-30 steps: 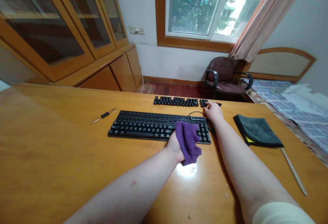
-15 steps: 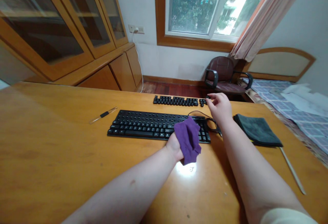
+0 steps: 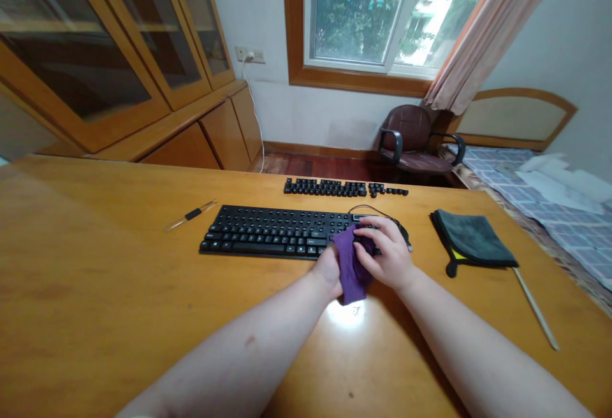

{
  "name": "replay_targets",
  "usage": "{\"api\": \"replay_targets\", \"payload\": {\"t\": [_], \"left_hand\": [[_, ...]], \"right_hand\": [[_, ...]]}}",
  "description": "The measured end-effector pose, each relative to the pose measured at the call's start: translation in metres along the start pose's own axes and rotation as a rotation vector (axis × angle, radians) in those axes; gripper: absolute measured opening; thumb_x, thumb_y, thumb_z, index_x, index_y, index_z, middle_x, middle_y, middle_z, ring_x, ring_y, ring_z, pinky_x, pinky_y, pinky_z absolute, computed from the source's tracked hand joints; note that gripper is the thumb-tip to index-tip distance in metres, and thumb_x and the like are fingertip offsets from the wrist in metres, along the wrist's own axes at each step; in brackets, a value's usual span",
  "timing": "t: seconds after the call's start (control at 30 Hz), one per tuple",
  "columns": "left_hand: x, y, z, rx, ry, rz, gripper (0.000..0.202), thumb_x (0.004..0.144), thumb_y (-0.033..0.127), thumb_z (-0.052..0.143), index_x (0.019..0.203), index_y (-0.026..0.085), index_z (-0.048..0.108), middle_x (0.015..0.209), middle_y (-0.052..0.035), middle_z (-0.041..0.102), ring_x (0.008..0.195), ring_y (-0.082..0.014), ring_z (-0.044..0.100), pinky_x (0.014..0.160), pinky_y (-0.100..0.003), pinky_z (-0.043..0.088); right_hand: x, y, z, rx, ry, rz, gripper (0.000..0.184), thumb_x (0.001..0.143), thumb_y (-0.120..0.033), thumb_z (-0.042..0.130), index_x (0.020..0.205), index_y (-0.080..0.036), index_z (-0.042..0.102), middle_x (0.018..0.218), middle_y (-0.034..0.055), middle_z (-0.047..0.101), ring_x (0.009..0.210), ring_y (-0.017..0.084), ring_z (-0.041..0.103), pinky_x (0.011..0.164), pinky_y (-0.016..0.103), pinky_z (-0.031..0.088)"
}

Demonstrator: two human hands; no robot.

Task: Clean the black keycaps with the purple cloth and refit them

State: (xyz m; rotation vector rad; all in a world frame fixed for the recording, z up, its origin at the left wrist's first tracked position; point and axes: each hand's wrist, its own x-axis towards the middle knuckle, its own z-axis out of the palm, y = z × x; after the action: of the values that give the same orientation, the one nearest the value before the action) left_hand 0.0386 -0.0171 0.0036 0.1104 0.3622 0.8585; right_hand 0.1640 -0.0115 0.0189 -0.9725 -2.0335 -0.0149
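Note:
My left hand (image 3: pixel 328 272) holds a purple cloth (image 3: pixel 352 281), which is draped over its palm and fingers just in front of the black keyboard (image 3: pixel 258 233). Over the cloth's right side, my right hand (image 3: pixel 385 252) has its fingers curled with the tips at the cloth. A small dark spot shows between them, too small to name. Many upper keys of the keyboard lack their caps, while the lower rows have theirs. Loose black keycaps (image 3: pixel 325 187) stand in rows behind the keyboard, with a smaller group (image 3: pixel 396 192) to their right.
A folded dark grey cloth (image 3: pixel 478 236) lies at the right, with a thin pale stick (image 3: pixel 538 309) by it. A clear tool with a black grip (image 3: pixel 193 214) lies left of the keyboard. The keyboard's cable (image 3: pixel 404 230) is bundled behind my right hand.
My right hand has come back from the right end of the keycap rows to the purple cloth. Small keycaps it had covered now show. My left hand stays nearly in place.

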Motion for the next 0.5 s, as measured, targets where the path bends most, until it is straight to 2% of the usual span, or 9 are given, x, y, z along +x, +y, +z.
{"api": "replay_targets", "payload": {"t": [0.1,0.2,0.3,0.4,0.5], "left_hand": [[0.001,0.002,-0.002,0.019,0.031,0.012,0.029,0.084,0.031,0.048,0.094,0.009,0.063,0.092,-0.0105,0.068,0.089,-0.0198,0.063,0.085,-0.030,0.047],[0.003,0.003,-0.004,0.037,0.033,0.006,0.030,0.083,0.032,0.050,0.094,0.009,0.063,0.091,-0.0108,0.069,0.088,-0.0209,0.063,0.084,-0.031,0.047],[0.003,0.002,-0.003,0.038,0.024,0.038,0.027,0.082,0.031,0.051,0.091,0.009,0.065,0.089,-0.0101,0.070,0.084,-0.0192,0.064,0.082,-0.030,0.047],[0.003,0.001,-0.001,0.040,0.036,0.070,0.025,0.081,0.032,0.054,0.087,0.010,0.065,0.088,-0.0095,0.070,0.082,-0.0184,0.064,0.083,-0.029,0.046],[0.002,0.001,0.001,0.064,0.060,0.076,0.028,0.080,0.036,0.055,0.086,0.011,0.066,0.086,-0.0093,0.070,0.080,-0.0195,0.064,0.084,-0.031,0.045]], "right_hand": [[0.000,0.005,0.004,0.044,0.010,0.044,0.018,0.076,-0.024,0.059,0.094,-0.022,0.062,0.106,0.0103,0.060,0.103,0.024,0.057,0.090,0.043,0.047],[-0.001,0.007,0.009,0.152,0.013,0.101,0.025,0.079,-0.026,0.056,0.103,-0.021,0.060,0.111,0.0112,0.059,0.106,0.025,0.055,0.093,0.044,0.044],[-0.005,0.010,0.014,0.308,0.022,0.164,0.032,0.086,-0.033,0.045,0.113,-0.020,0.056,0.114,0.0111,0.059,0.109,0.025,0.055,0.096,0.045,0.042],[-0.007,0.011,0.018,0.460,0.056,0.271,0.039,0.092,-0.040,0.032,0.115,-0.020,0.056,0.110,0.0107,0.063,0.106,0.025,0.057,0.094,0.044,0.043],[-0.008,0.010,0.020,0.529,0.044,0.359,0.039,0.092,-0.039,0.033,0.115,-0.021,0.058,0.112,0.0099,0.064,0.106,0.025,0.057,0.094,0.041,0.042]]}}
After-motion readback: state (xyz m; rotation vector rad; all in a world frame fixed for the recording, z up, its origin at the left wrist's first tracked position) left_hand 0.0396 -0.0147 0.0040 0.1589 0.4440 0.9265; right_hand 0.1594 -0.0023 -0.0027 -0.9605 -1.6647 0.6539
